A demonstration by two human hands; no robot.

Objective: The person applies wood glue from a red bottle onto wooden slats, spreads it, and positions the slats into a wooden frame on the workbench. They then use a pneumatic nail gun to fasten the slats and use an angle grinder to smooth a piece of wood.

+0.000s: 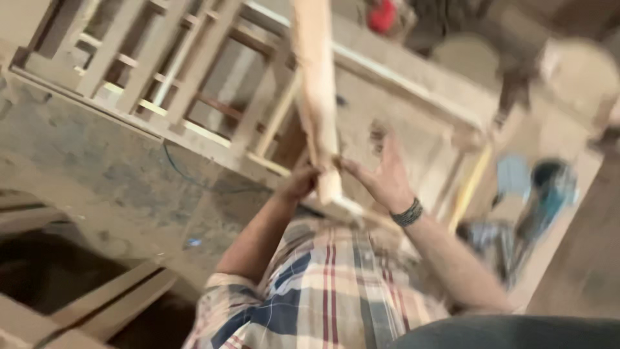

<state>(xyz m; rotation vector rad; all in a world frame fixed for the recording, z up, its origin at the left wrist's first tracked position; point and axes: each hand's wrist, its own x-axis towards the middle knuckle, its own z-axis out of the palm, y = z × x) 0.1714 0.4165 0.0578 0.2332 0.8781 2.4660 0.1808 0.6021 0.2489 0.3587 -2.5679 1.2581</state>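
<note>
A pale wooden post stands nearly upright in the middle of the blurred view, its lower end at about my hands. My left hand is closed around that lower end from the left. My right hand, with a dark beaded band on the wrist, rests against the post from the right, thumb touching it and fingers spread apart. A plaid short-sleeved shirt fills the lower middle between both arms.
A slatted wooden frame lies on the dusty workbench behind the post. A blue power tool and a yellow strip lie to the right. Something red sits at the top. Loose planks lie lower left.
</note>
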